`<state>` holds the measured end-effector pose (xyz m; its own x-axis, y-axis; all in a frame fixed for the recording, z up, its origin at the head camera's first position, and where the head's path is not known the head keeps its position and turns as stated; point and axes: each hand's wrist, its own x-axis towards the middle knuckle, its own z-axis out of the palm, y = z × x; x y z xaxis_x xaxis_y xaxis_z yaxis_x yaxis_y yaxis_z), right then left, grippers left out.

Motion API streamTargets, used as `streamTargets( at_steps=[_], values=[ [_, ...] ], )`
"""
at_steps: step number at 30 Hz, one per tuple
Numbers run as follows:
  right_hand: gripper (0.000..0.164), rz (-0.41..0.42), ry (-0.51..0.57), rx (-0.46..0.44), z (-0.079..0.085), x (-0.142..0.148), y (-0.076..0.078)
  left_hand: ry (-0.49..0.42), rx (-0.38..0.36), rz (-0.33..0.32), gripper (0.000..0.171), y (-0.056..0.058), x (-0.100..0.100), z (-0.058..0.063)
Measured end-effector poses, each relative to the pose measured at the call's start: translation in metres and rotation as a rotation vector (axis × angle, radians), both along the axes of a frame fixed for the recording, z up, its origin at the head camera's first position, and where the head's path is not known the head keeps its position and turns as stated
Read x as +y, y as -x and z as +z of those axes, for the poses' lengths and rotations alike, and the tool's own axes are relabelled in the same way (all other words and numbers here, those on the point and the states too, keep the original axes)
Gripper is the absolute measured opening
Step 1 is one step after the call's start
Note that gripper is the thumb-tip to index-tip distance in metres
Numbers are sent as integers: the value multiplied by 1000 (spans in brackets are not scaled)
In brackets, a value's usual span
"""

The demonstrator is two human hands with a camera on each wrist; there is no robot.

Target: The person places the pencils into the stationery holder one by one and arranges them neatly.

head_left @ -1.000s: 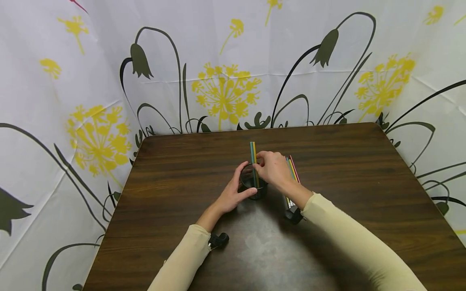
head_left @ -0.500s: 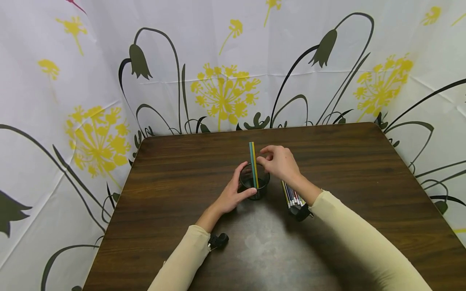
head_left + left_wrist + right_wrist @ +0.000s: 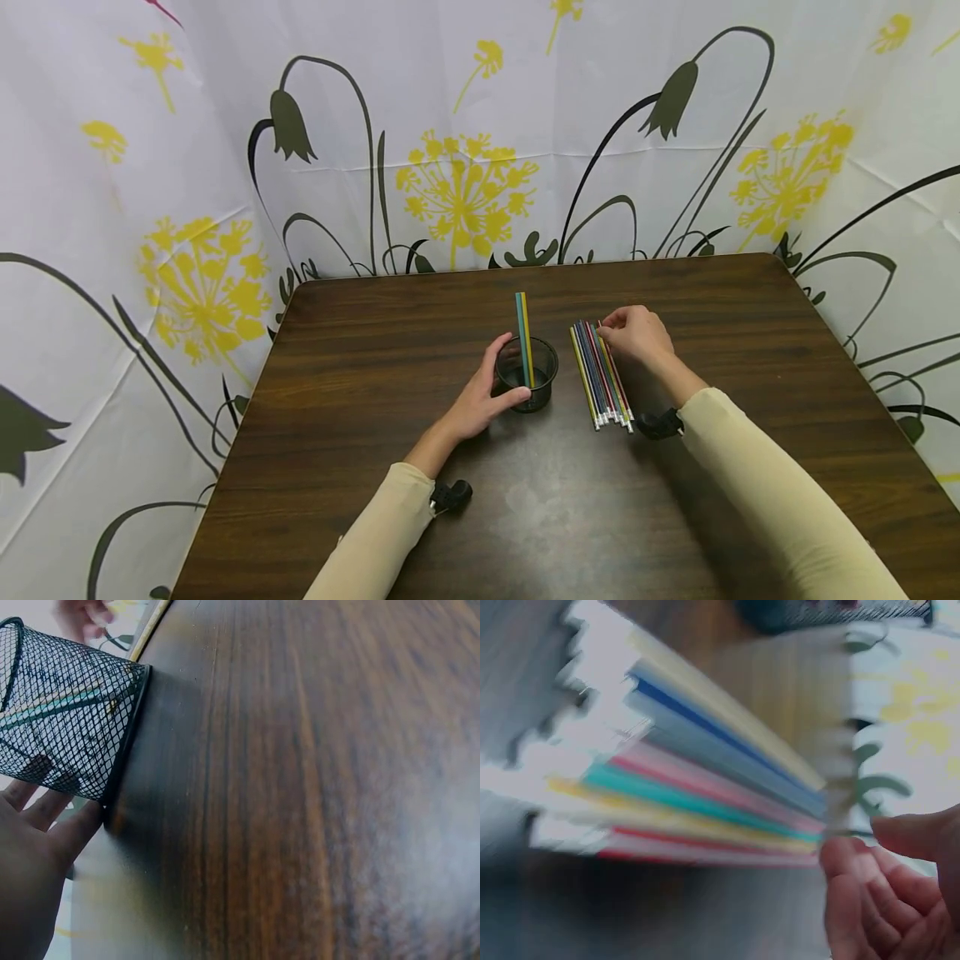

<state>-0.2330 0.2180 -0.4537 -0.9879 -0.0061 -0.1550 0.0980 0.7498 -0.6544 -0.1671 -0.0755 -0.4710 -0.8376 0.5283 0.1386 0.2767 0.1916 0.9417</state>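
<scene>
A black mesh pencil cup (image 3: pixel 538 398) stands upright on the table, with a teal pencil (image 3: pixel 520 321) and a yellow pencil (image 3: pixel 526 321) leaning inside it. My left hand (image 3: pixel 476 406) holds the cup from its left side, thumb at the near side and fingers round the far side. To the right lies a row of several coloured pencils (image 3: pixel 596 375), eraser ends towards me. At their far ends is my right hand (image 3: pixel 640 333), its thumb and forefinger apart in the right wrist view, fingertips close to or touching the pencils. That view is blurred.
The dark wood-grain table (image 3: pixel 375 350) reaches back to a white curtain (image 3: pixel 337 208) printed with flowers. A black wrist camera (image 3: pixel 450 497) sits on the left wrist, another camera (image 3: pixel 660 425) on the right, close beside the pencils' eraser ends.
My right hand has let go of the pencil standing in the cup and moved right to the far ends of the pencil row. The left hand and cup have stayed put.
</scene>
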Motion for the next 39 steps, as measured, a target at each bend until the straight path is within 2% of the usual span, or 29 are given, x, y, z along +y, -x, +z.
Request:
streamTargets(
  at_steps=[2, 6, 13, 17, 26, 30, 39],
  values=[
    [24, 5, -22, -47, -9, 8, 0, 7, -4, 3, 83, 0, 0, 0],
    [26, 16, 18, -132, -23, 19, -1, 7, -6, 8, 83, 0, 1, -1],
    [22, 28, 67, -186, -29, 24, 2, -45, 10, -11, 82, 0, 1, -3],
    [20, 37, 16, -183, -25, 24, 2, -58, 21, -9, 82, 1, 1, -3],
    [18, 33, -206, -142, -19, 23, 1, -47, 17, -9, 83, 1, 0, -1],
    [19, 26, -270, -116, -19, 22, 0, -57, 29, -8, 83, 2, 1, -2],
    [17, 35, -265, -121, -19, 23, -2, -62, 17, -8, 81, 1, 0, -2]
  ],
)
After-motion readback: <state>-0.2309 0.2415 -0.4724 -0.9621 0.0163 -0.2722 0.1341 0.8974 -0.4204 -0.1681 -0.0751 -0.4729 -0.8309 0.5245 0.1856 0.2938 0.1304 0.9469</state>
